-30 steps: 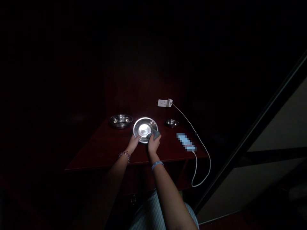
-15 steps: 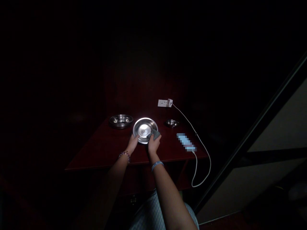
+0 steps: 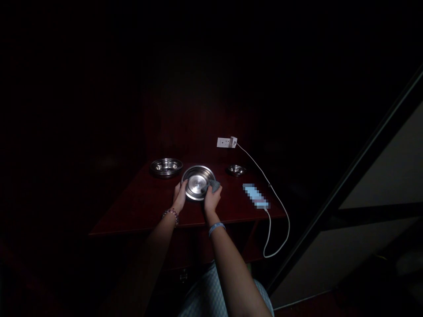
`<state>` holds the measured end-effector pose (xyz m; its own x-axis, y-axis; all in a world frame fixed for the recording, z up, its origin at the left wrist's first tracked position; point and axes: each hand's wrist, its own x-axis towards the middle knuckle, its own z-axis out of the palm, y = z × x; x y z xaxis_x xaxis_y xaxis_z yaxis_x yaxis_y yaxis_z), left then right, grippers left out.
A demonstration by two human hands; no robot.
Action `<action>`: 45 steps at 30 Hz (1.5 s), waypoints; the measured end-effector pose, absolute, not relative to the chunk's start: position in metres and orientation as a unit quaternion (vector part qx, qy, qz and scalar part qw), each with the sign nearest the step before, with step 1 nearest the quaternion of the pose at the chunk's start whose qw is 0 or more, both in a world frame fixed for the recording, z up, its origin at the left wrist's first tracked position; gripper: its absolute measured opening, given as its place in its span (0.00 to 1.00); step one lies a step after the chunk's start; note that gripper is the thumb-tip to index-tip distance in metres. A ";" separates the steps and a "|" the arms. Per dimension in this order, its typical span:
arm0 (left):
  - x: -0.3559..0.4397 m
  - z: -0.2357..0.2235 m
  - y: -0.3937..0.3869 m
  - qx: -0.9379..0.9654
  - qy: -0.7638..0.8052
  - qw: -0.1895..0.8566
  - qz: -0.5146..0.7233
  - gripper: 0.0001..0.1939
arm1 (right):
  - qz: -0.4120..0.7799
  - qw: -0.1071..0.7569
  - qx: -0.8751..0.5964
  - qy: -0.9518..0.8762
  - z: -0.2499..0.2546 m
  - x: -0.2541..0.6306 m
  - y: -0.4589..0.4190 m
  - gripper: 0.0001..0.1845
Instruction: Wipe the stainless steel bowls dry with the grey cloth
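A shiny metal bowl (image 3: 197, 185) is tilted toward me above the front half of the dark red table. My left hand (image 3: 180, 195) grips its left rim, thumb over the edge and fingers behind. Closed around a grey-green cloth (image 3: 213, 185), my right hand (image 3: 212, 198) presses it against the bowl's lower right rim. The fingers under the bowl are partly hidden. Beaded strands circle my left wrist and a blue band circles my right.
More metal bowls (image 3: 166, 167), seemingly stacked, stand at the back left. A small metal bowl (image 3: 236, 170) sits to the right. A blurred-out phone (image 3: 256, 196) lies near the right edge, its white cable (image 3: 288, 224) looping to a wall socket (image 3: 224, 142).
The bowl has moved slightly down and left and its tilt has changed, dimming the glare inside. My left hand has shifted up along its left rim.
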<state>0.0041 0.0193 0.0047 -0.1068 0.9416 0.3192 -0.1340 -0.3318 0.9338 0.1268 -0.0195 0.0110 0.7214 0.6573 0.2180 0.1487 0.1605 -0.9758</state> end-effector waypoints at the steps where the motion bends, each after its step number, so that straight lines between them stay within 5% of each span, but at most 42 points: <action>1: 0.005 0.005 0.019 0.509 0.396 0.425 0.635 0.25 | 0.184 0.689 -0.621 -0.325 0.011 0.127 -0.020 0.12; 45: 0.019 0.014 0.010 0.492 0.377 0.436 0.652 0.23 | 0.193 0.592 -0.662 -0.416 0.008 0.129 -0.015 0.24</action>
